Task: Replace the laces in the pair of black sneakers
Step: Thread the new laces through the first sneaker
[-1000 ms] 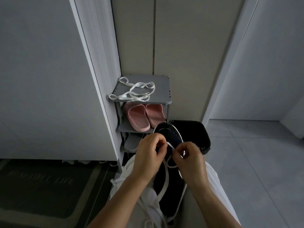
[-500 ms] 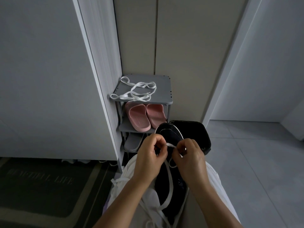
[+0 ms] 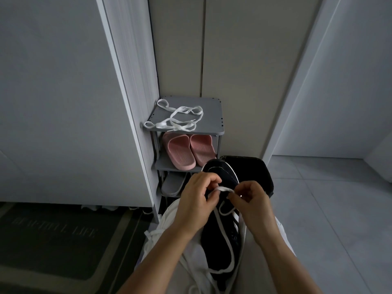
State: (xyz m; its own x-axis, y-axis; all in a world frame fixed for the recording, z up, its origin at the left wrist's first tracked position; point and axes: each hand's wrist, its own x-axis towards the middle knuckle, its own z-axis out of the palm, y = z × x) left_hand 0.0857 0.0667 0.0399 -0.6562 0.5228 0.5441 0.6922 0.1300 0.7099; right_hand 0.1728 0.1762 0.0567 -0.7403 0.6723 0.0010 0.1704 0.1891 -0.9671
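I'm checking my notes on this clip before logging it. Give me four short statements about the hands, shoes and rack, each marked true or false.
1. The left hand and the right hand both pinch a white lace. True.
2. The pink slippers sit on the top shelf of the rack. False: they are on the second shelf, and spare laces lie on top.
3. The sneaker stands on the floor. False: it lies on the person's lap.
4. A grey slipper lies on the shelf below the pink slippers. True.
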